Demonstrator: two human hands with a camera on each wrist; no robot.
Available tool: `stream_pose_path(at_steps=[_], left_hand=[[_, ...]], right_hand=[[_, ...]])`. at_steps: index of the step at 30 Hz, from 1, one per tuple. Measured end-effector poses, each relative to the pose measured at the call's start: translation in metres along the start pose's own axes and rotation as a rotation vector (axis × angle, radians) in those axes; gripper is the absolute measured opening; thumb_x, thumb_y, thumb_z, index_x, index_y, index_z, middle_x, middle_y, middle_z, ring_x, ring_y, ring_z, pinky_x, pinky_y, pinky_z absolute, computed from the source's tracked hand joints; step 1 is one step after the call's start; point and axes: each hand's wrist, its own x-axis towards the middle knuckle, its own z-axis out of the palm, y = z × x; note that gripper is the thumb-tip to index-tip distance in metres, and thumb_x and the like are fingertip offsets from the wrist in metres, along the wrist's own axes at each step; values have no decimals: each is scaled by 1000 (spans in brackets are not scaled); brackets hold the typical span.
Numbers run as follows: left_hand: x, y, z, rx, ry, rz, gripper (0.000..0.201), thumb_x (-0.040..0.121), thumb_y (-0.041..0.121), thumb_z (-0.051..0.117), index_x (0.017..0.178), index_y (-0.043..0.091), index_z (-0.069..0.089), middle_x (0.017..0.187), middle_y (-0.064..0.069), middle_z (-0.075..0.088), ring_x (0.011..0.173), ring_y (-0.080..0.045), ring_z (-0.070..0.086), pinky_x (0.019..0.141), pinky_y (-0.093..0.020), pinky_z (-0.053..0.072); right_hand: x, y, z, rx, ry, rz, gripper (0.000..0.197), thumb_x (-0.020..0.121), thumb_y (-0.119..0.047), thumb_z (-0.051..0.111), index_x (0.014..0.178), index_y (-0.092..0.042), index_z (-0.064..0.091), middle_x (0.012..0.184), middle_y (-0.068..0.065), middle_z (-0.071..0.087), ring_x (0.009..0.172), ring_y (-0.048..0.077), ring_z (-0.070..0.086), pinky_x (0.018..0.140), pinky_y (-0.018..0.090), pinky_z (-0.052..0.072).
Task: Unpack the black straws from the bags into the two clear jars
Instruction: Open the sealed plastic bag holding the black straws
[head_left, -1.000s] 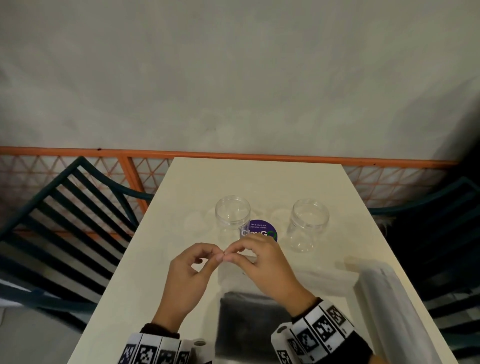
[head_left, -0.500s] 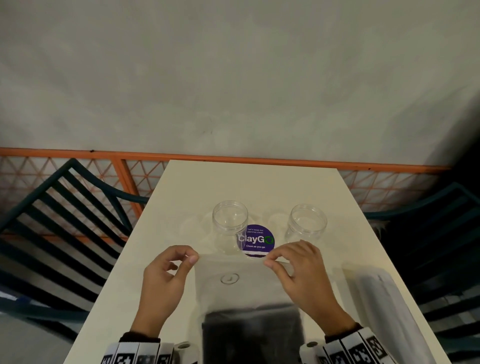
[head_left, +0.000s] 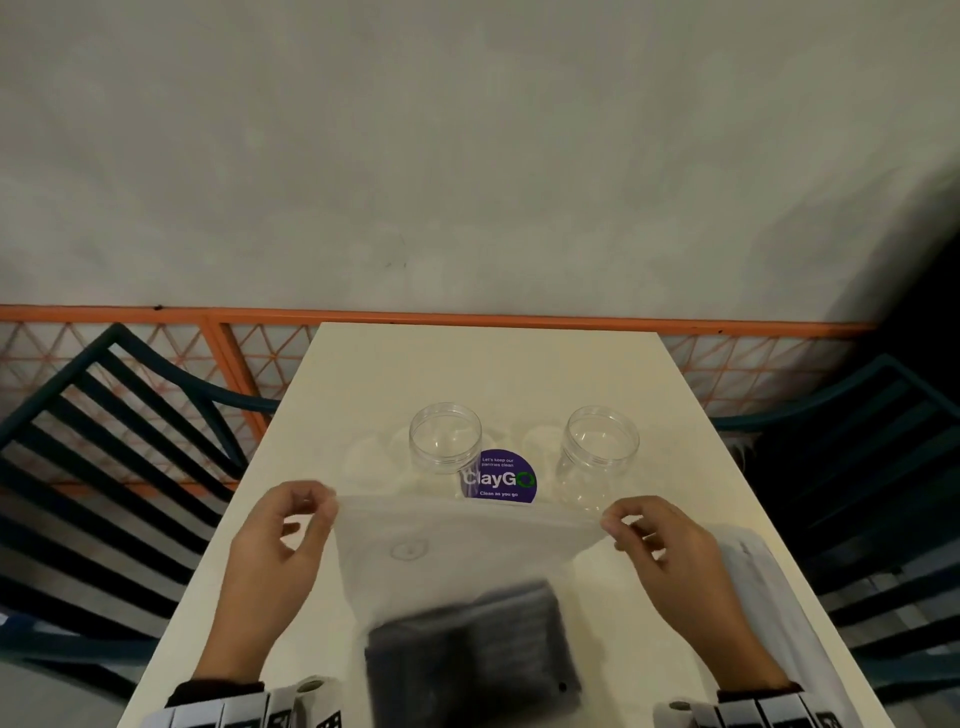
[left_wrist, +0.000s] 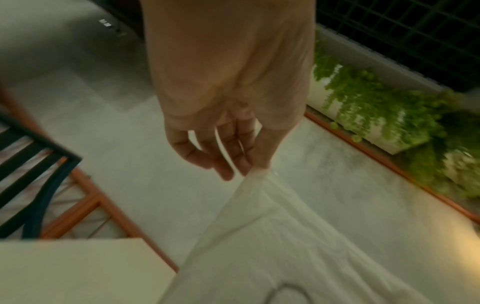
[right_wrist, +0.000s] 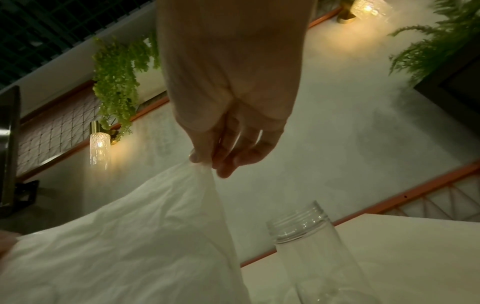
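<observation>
A translucent plastic bag (head_left: 467, 540) is stretched flat between my two hands above the near part of the cream table (head_left: 488, 374). A dark bundle of black straws (head_left: 470, 660) lies in its lower half. My left hand (head_left: 324, 512) pinches the bag's top left corner (left_wrist: 255, 174). My right hand (head_left: 615, 525) pinches the top right corner (right_wrist: 202, 164). Two clear jars stand open and empty behind the bag: the left jar (head_left: 445, 439) and the right jar (head_left: 600, 452), which also shows in the right wrist view (right_wrist: 309, 246).
A second plastic bag (head_left: 779, 613) lies along the table's right edge. A purple round sticker (head_left: 497, 477) sits on the table between the jars. Dark slatted chairs stand at the left (head_left: 104, 467) and right (head_left: 857, 467). An orange rail (head_left: 467, 317) and grey wall lie beyond.
My hands, together at the bag's top middle a second ago, have moved apart to its two corners. The bag's top edge is now drawn out wide and taut.
</observation>
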Motion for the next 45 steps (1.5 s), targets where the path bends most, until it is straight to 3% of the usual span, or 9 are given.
stream_pose_path(at_steps=[4, 12, 16, 19, 25, 32, 38, 41, 45], left_hand=[[-6, 33, 13, 309, -29, 242, 31, 76, 50, 49, 103, 36, 57, 112, 12, 47, 107, -4, 38, 93, -32, 24], [-25, 53, 83, 419, -269, 397, 29, 88, 47, 36, 86, 36, 63, 94, 18, 57, 95, -1, 46, 82, -24, 14], [-20, 38, 72, 643, -171, 223, 43, 80, 47, 38, 57, 25, 68, 91, 5, 60, 91, -12, 45, 80, -35, 23], [-17, 31, 53, 736, -149, -114, 33, 71, 50, 49, 68, 27, 73, 115, -7, 53, 108, -31, 44, 90, -50, 29], [-14, 37, 47, 279, -284, -300, 37, 81, 7, 58, 118, 13, 56, 112, -7, 46, 96, -23, 50, 90, -31, 39], [-19, 38, 45, -478, -378, -501, 34, 84, -9, 49, 96, 16, 69, 99, -3, 70, 88, -16, 64, 68, -18, 52], [-19, 27, 32, -1061, -347, -675, 26, 70, -3, 56, 96, -1, 59, 74, -7, 71, 65, -16, 69, 54, -26, 57], [-19, 21, 30, -955, -322, -641, 23, 71, -3, 60, 92, 5, 56, 78, -10, 67, 70, -20, 66, 56, -26, 56], [-20, 12, 35, -279, -234, -453, 32, 77, -12, 53, 87, 18, 54, 94, -20, 51, 75, -24, 49, 63, -27, 44]], right_hand=[[-4, -8, 5, 106, -52, -7, 25, 85, -12, 63, 75, -35, 58, 82, -19, 67, 73, 4, 64, 58, 13, 49], [-12, -15, 10, 150, -30, -21, 24, 83, -13, 65, 76, -35, 59, 91, -20, 66, 80, 4, 65, 62, 11, 50], [-12, -9, 7, 190, 64, 16, 23, 82, -11, 67, 74, -31, 60, 86, -20, 67, 76, 1, 65, 59, 20, 50], [-11, -7, 3, 252, 106, 28, 25, 80, -9, 67, 80, -33, 59, 83, -17, 68, 73, 4, 65, 60, 13, 50], [-6, -24, 21, 382, 19, 159, 17, 78, -7, 70, 77, -21, 61, 74, -3, 68, 67, 7, 64, 62, 6, 47], [6, -24, 49, 144, 14, 338, 24, 72, -17, 77, 85, -16, 58, 93, 3, 53, 69, 9, 62, 55, 3, 45], [9, -10, 51, 164, -90, 424, 12, 85, -11, 59, 86, -11, 72, 81, 3, 71, 79, 24, 64, 73, 25, 51], [12, -11, 44, 563, -204, 584, 13, 87, -2, 55, 89, -5, 68, 83, 12, 71, 81, 30, 65, 70, 33, 57], [15, -24, 28, 1190, -352, 747, 18, 82, 7, 50, 94, -6, 56, 80, 17, 69, 68, 25, 67, 60, 30, 56]])
